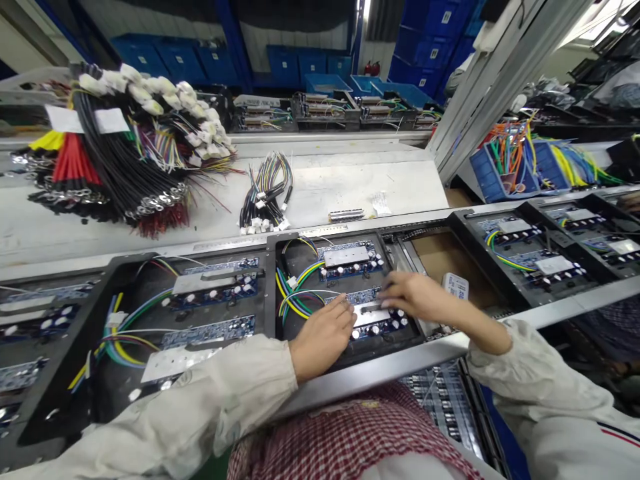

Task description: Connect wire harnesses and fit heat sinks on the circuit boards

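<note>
A black tray [271,287] in front of me holds two blue circuit boards with metal plates and coloured wires. My left hand [323,337] lies over the nearer board [380,323], fingers curled down onto its left end near the wires [293,300]. My right hand [417,297] rests on the same board's right part, fingers stretched leftward and pressed on its top edge. Neither hand visibly holds a loose item. The farther board [350,260] sits untouched behind them.
More trays with boards stand left [90,320] and right [540,257] along the line. Wire harness bundles [120,153] and a small cable bunch [267,193] lie on the white bench behind. A bin of coloured wires [510,160] sits at right. A metal post [500,73] rises nearby.
</note>
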`<state>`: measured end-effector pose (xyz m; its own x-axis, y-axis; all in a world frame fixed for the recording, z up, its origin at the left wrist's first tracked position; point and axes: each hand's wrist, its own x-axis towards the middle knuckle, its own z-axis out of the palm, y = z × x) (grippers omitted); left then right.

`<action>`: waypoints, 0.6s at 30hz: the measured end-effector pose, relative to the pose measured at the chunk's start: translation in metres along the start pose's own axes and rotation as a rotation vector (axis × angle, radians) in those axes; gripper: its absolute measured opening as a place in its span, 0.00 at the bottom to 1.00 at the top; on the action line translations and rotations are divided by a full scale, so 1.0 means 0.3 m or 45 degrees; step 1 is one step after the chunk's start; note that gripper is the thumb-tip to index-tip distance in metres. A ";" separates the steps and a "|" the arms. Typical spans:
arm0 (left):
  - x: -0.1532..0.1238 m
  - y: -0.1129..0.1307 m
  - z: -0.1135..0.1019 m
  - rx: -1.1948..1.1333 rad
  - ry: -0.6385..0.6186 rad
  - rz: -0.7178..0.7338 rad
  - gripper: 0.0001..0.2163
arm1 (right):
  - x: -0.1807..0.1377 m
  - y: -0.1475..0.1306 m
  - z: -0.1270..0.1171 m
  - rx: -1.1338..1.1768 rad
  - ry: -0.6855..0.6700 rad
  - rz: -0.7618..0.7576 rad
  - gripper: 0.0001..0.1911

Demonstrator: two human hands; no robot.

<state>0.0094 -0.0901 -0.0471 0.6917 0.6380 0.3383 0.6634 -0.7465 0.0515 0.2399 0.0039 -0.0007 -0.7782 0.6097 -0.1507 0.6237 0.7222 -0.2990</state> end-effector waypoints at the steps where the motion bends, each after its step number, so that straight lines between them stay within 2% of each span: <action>1: 0.015 -0.029 -0.016 -0.083 -0.042 -0.036 0.13 | -0.003 0.021 -0.008 -0.033 0.003 0.095 0.11; 3: 0.059 -0.101 -0.043 -0.191 -0.133 -0.192 0.18 | -0.005 0.062 -0.018 -0.078 -0.060 0.288 0.09; 5: 0.111 -0.176 -0.053 -0.197 -0.233 -0.401 0.23 | -0.003 0.095 -0.021 -0.073 -0.189 0.381 0.07; 9: 0.180 -0.260 -0.033 -0.217 -0.435 -0.534 0.19 | 0.035 0.109 -0.044 0.067 -0.262 0.283 0.05; 12: 0.189 -0.268 -0.018 -0.234 -0.460 -0.554 0.16 | 0.147 0.061 -0.061 0.175 -0.163 0.223 0.08; 16: 0.186 -0.269 -0.021 -0.243 -0.468 -0.567 0.19 | 0.358 -0.018 -0.035 0.134 0.012 0.359 0.12; 18: 0.181 -0.286 -0.029 -0.258 -0.489 -0.548 0.22 | 0.394 0.001 -0.030 0.142 0.030 0.381 0.14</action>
<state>-0.0125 0.0070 -0.0249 0.4519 0.8848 -0.1137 0.8649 -0.4034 0.2986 0.1488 0.0793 -0.0101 -0.5585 0.7982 -0.2258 0.8119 0.4701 -0.3462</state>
